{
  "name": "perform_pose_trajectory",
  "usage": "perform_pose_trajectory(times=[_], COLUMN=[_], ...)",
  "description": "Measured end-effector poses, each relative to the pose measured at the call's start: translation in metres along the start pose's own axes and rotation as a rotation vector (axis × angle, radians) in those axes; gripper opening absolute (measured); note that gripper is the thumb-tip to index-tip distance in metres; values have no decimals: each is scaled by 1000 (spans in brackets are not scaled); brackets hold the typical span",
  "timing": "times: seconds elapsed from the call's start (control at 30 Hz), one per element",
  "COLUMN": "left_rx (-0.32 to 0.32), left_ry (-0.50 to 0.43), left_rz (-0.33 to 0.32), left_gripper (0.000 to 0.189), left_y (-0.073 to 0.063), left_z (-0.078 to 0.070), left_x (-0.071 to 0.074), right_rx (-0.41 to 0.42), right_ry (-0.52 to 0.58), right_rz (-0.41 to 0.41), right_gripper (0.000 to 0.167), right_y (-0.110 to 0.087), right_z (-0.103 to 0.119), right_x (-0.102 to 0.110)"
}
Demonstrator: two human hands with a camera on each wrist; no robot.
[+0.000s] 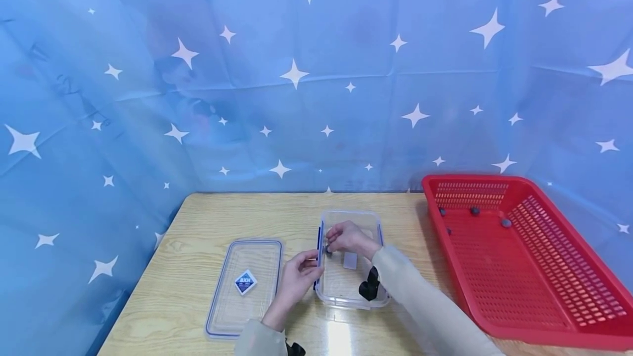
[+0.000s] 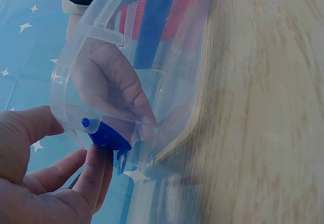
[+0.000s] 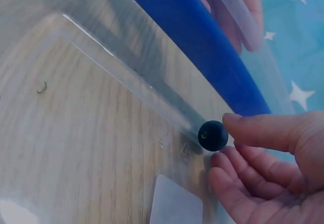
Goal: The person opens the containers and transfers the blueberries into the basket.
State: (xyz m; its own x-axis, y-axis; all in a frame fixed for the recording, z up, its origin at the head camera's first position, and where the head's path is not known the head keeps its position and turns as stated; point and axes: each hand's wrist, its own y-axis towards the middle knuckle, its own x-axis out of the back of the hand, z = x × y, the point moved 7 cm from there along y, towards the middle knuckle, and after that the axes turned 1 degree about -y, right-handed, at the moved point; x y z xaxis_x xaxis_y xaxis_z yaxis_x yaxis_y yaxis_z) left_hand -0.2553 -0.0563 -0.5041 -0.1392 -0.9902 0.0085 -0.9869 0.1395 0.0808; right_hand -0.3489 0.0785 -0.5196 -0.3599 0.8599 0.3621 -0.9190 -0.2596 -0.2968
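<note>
A clear plastic food container (image 1: 341, 300) with blue latches stands on the table. My left hand (image 1: 298, 274) holds its left wall, thumb at the rim and fingers by the blue latch (image 2: 109, 135). Over the inside of the container is my right hand (image 1: 350, 238), its fingers loosely bent and thumb extended. A small dark ball (image 3: 212, 136) shows just beyond the right thumb and fingertips, close to the container's inner wall. On the container floor there is a pale rectangular patch (image 3: 177, 203).
Left of the container, a clear lid (image 1: 262, 312) with blue edging and a blue-and-white label (image 1: 245, 282) lies flat. To the right stands a red perforated basket (image 1: 514, 268) with several small dark balls, one of them (image 1: 506, 223) near its middle. A blue starry curtain (image 1: 296, 125) hangs behind.
</note>
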Motion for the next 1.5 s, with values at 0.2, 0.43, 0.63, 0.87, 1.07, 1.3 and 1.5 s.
perform_pose_trajectory(times=[0.2,0.43,0.63,0.87,1.07,1.3,1.5], left_rx=[-1,-10,-3,-3,-5,2,7], left_ry=[-8,-3,4,4,32,37,28], left_rz=[11,17,12,8,1,-5,-10], left_gripper=[39,38,38,38,39,39,39], left_y=[1,2,2,2,1,0,-1], left_z=[-1,-2,1,5,4,3,4], left_x=[-3,-5,-6,-5,-3,0,1], right_rx=[109,159,167,120,168,234,265], right_ry=[-134,-179,-147,-139,-109,-81,-23], right_rz=[-11,-18,9,-21,-22,-31,-46], right_gripper=[25,22,20,18,20,23,23], right_y=[-2,-4,-5,-13,-24,-45,-64], right_z=[4,7,4,14,34,50,55], right_x=[2,5,7,24,48,80,111])
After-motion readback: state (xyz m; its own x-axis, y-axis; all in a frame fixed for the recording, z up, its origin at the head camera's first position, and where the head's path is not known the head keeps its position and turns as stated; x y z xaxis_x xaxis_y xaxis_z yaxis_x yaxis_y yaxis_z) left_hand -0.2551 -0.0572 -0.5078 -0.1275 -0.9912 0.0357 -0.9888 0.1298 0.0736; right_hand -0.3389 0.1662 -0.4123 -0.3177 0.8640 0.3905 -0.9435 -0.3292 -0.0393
